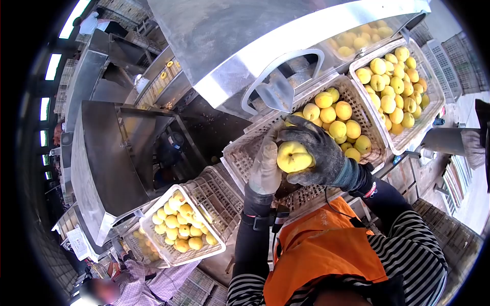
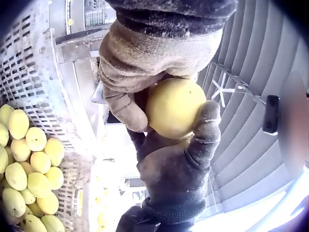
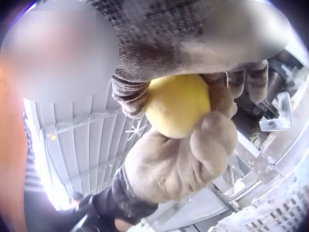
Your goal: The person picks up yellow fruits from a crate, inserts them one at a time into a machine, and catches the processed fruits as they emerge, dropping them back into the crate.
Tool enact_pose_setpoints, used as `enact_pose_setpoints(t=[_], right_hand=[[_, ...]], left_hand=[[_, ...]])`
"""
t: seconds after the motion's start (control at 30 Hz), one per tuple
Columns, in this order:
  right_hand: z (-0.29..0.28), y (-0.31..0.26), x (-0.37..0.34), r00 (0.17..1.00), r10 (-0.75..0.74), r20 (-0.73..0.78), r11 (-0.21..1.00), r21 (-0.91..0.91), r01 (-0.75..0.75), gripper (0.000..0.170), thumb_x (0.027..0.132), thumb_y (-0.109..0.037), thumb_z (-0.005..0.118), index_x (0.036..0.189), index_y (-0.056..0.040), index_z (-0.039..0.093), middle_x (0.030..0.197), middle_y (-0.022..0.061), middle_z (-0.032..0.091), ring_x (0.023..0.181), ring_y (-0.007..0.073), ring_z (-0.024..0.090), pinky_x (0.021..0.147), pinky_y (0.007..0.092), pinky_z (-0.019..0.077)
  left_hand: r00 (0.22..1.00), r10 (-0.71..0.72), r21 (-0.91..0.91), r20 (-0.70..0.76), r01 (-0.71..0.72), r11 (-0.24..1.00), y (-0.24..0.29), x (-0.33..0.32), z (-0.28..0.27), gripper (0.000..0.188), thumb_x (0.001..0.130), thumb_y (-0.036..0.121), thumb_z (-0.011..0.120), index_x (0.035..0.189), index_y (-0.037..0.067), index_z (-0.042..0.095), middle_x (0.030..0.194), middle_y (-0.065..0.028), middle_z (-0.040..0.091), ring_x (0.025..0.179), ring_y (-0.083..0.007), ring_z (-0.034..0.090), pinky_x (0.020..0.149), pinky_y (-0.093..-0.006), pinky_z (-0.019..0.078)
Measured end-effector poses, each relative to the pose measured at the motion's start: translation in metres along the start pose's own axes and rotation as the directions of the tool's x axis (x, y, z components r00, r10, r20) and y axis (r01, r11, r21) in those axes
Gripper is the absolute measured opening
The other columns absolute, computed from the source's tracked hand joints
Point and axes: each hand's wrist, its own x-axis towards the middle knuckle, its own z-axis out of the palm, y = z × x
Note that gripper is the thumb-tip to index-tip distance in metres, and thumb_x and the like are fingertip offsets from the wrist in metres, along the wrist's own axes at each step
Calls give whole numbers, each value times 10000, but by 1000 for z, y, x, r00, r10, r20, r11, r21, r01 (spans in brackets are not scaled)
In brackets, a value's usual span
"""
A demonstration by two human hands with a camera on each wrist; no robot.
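Holding one round yellow peach-like fruit point(image 1: 294, 156) between both hands, up at chest side of the crates. Left hand point(image 1: 265, 166) wears a pale, dusty knit glove; its grip is on the fruit's left side, fingers bent against it in the wrist views. Right hand point(image 1: 321, 153) wears a dark grey, dirt-stained knit glove; grip closed on the fruit, fingers over the far side, thumb along the near side. Fruit is clasped above a pale plastic lattice crate point(image 1: 366, 111) with more yellow fruit inside, just beyond the right hand.

Next to that, further right, a white plastic lattice crate point(image 1: 435, 97) is well filled with the same sort of fruit. Third one, an off-white plastic crate point(image 1: 199, 257), sits tilted in view at lower left, also loaded.

Big grey sheet-metal machine point(image 1: 204, 41) stands ahead of the hands. Wearer has an orange apron point(image 1: 319, 245) and black-and-white striped sleeves point(image 1: 418, 239) (red-and-white band point(image 1: 370, 191) at the right wrist). Another person in a checked shirt point(image 1: 158, 278) is at lower left, and a white ceiling fan point(image 2: 223, 89) shows overhead.
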Motion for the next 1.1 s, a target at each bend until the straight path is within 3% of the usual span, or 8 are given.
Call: enact_pose_setpoints(t=[0.3,0.4,0.47,0.57,0.6,0.77,0.83,1.1], right_hand=[[41,81,53,824,404,-398,698,-447,-559,714,718,-369,711,1245,17,425,1244,239,458,1256,415,335,1061,480,257],[50,95,89,794,571,-207,84,-948,-308,454,808,-301,605,1126,13,525,1112,132,544,1061,321,488,1023,425,283],[31,88,95,753,632,-183,285,-849,-445,360,876,-293,535,1074,7,557,971,101,595,950,273,550,984,400,329],[6,46,53,637,737,-227,654,0,-757,443,804,-340,643,1091,-23,529,1066,182,566,945,361,537,848,436,419],[6,53,7,615,784,-81,605,-122,-787,435,806,-333,630,1114,-44,526,1117,163,544,986,349,514,866,437,406],[50,122,-89,428,873,234,348,-914,-210,506,785,-325,597,1200,-49,508,1247,152,473,1146,327,424,956,471,329],[80,179,-139,653,737,174,220,-975,11,575,769,-307,567,1262,-27,470,1266,164,468,1210,328,378,1029,513,237],[73,162,-148,559,789,254,610,-434,-663,721,694,-396,701,1245,-5,449,1246,179,468,1221,330,374,1068,438,248]], left_hand=[[778,-232,-196,-584,142,970,-109,8,-103,522,911,474,432,1260,86,444,1070,-139,543,928,-250,549,786,-404,478],[789,-202,-191,-580,109,975,-192,10,-167,729,835,516,550,1363,84,296,1102,-151,521,955,-258,537,771,-414,464],[621,85,626,-779,765,147,-195,24,-138,837,762,479,639,1394,112,232,1237,-211,412,1051,-346,487,831,-456,445],[743,-53,737,-668,649,-188,-278,11,-178,911,712,451,686,1415,165,183,1315,-253,296,1137,-418,399,901,-478,411],[885,-170,809,-434,465,360,-334,1,-224,885,685,370,734,1397,227,227,1281,-230,326,1169,-425,358,932,-472,398],[616,-410,630,-672,767,120,-270,26,-111,799,638,235,771,1315,237,348,1234,-186,336,1205,-435,304,942,-475,402],[728,-293,735,-619,669,109,-275,30,-104,583,659,256,748,1182,195,498,1193,-166,427,1157,-390,397,926,-467,413],[895,-242,470,-375,408,783,-179,19,-109,454,900,422,452,1041,9,576,1108,-112,585,912,-231,605,771,-335,519]])
